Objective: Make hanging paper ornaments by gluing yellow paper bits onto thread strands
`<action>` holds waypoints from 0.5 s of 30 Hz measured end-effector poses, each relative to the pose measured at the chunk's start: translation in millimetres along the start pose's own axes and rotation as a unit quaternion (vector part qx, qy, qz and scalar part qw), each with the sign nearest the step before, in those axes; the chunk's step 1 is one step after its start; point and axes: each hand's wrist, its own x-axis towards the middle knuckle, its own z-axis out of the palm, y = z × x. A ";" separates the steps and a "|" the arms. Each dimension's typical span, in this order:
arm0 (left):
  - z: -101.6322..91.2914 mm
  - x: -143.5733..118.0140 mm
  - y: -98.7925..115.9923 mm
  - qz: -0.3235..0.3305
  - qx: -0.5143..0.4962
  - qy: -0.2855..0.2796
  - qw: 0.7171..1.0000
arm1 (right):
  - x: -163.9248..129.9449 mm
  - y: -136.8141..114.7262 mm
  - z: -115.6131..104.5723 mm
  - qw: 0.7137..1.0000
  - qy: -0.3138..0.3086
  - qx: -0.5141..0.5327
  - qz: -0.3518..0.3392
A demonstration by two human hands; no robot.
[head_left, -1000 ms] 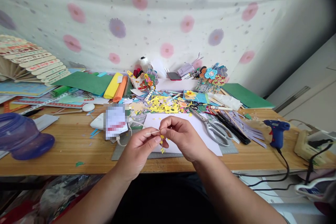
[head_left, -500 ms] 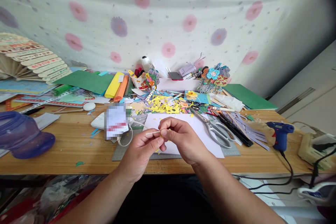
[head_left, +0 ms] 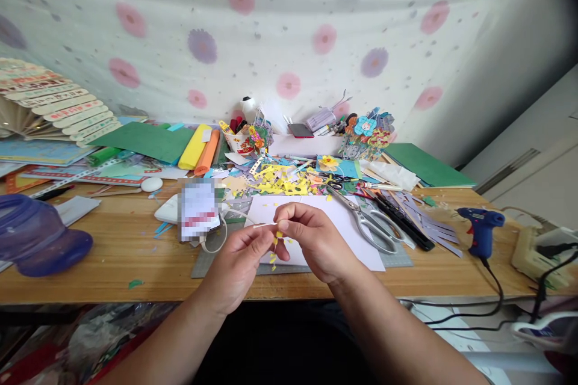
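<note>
My left hand [head_left: 239,258] and my right hand [head_left: 316,237] meet above the white paper [head_left: 311,252] on the grey cutting mat [head_left: 198,267]. A thin white strip [head_left: 266,225] runs from my left index finger to the pinched fingertips of my right hand. Both hands are closed on it. Just under the right fingertips shows a small yellow paper piece [head_left: 279,234]; whether it is attached to the strip I cannot tell. Little yellow scraps [head_left: 273,260] show below, between the hands. The fingers partly hide the strip's ends.
Large scissors [head_left: 372,225] and a black utility knife [head_left: 413,228] lie to the right. Farther right stands a blue glue gun [head_left: 482,231] with its cord. Yellow paper cuttings [head_left: 284,177] heap behind the paper. At left are a white cabled device [head_left: 167,210] and a purple translucent container [head_left: 45,240].
The yellow piece and the scraps below now show more clearly between my hands. My left thumb has drawn back slightly from the right fingers; the right hand has barely moved.
</note>
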 end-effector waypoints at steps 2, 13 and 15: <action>1.6 0.2 1.1 -0.004 -0.014 0.007 1.000 | 0.6 -0.4 -0.3 1.000 0.009 0.005 -0.004; -3.5 1.1 -2.7 0.007 0.106 0.055 0.993 | -7.3 8.6 -6.5 0.993 0.089 -0.070 -0.021; -3.8 1.9 -3.0 0.003 0.111 0.050 0.993 | -8.1 8.9 -4.6 0.993 0.087 -0.077 -0.030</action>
